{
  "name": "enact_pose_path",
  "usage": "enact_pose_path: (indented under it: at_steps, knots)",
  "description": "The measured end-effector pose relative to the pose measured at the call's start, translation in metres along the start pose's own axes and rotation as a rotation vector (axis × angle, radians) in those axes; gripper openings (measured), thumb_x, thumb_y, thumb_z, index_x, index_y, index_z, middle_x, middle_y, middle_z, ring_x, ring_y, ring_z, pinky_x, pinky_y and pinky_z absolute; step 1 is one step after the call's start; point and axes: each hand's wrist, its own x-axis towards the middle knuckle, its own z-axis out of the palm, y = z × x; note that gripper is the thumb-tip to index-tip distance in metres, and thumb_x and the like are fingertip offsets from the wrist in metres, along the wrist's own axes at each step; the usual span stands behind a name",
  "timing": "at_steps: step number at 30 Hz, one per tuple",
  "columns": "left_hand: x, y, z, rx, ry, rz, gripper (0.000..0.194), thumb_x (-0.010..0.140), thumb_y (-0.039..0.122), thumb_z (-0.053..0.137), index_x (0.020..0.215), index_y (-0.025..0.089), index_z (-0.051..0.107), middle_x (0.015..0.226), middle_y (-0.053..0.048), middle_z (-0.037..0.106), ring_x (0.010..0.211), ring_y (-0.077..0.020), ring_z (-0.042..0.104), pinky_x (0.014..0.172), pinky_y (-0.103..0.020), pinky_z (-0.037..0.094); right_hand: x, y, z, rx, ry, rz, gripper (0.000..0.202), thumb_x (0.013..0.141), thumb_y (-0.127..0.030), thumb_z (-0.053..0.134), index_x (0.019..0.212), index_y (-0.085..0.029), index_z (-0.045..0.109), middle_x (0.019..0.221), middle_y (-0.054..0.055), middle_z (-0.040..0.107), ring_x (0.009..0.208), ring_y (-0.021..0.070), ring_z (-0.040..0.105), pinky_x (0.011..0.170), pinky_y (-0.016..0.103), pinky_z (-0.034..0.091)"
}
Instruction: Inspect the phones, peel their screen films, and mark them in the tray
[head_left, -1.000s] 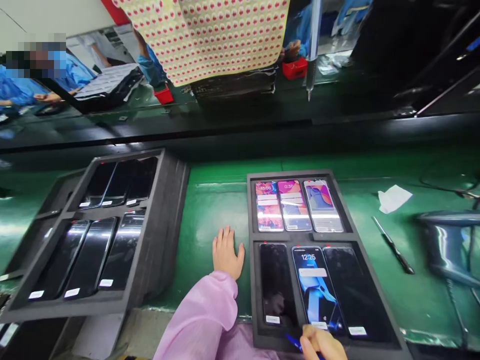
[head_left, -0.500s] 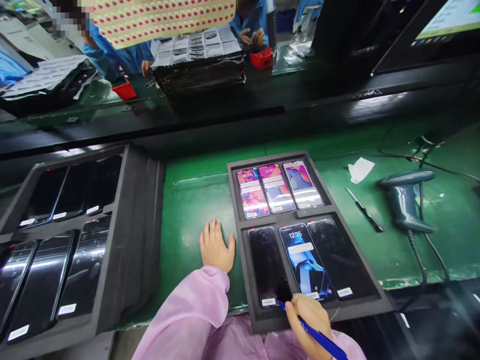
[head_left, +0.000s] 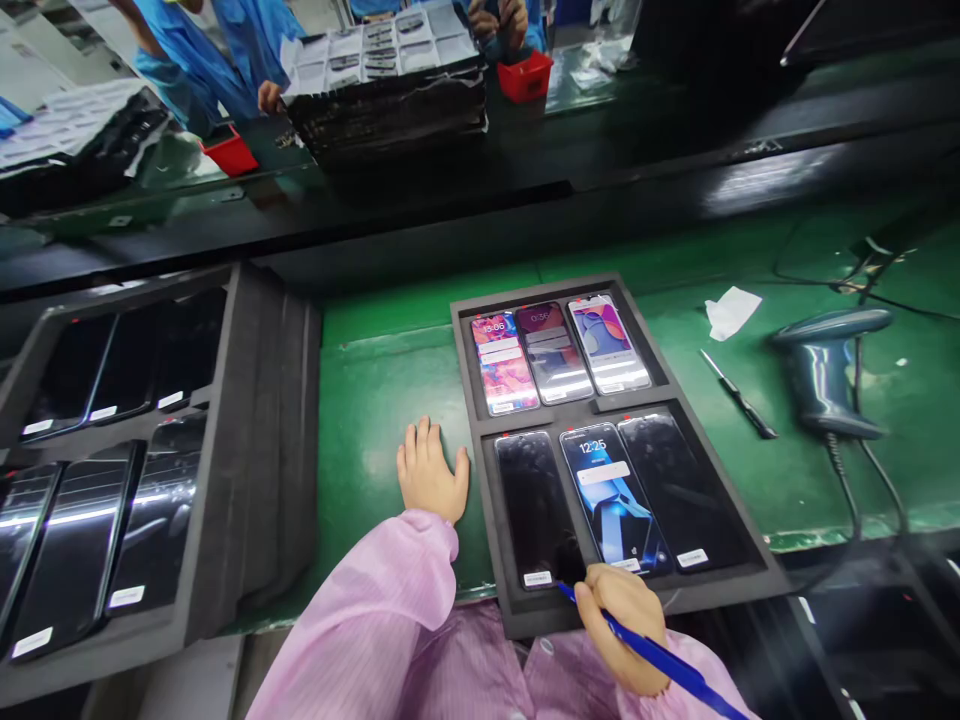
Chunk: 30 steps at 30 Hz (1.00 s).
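A dark foam tray [head_left: 754, 545] on the green bench holds two rows of three phones. The far row has lit screens [head_left: 553, 352]. In the near row the middle phone [head_left: 613, 498] is lit and the left phone [head_left: 534, 505] and right phone [head_left: 679, 488] are dark. My right hand [head_left: 624, 625] grips a blue pen [head_left: 660, 660], its tip at the near end of the dark left phone by its white label. My left hand [head_left: 429, 473] lies flat on the green mat just left of the tray, fingers together, holding nothing.
A stack of dark trays [head_left: 247, 440] with dark phones stands at the left. Right of the tray lie a black tool [head_left: 739, 396], a white paper scrap [head_left: 731, 310] and a corded barcode scanner [head_left: 825, 375]. Across the line, people in blue handle trays and red bins [head_left: 525, 78].
The view has tilted down and shifted, bringing my right hand and the pen fully into sight. The pen tip stays at the near end of the left phone. My left hand has not moved.
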Motion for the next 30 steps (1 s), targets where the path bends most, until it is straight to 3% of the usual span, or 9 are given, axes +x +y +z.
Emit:
enact_pose_path:
  at_steps: [30]
  knots:
    - [0.0, 0.003, -0.0005, 0.01, -0.026, -0.01, 0.048, 0.082, 0.034, 0.041, 0.121, 0.008, 0.046, 0.135, -0.015, 0.044, 0.127, -0.0313, 0.033, 0.101, -0.049, 0.029, 0.0047, -0.0005, -0.0009, -0.037, -0.03, 0.012, 0.034, 0.077, 0.001, 0.047, 0.058, -0.022, 0.03, 0.05, -0.005, 0.037, 0.043, 0.0086, 0.037, 0.044, 0.025, 0.028]
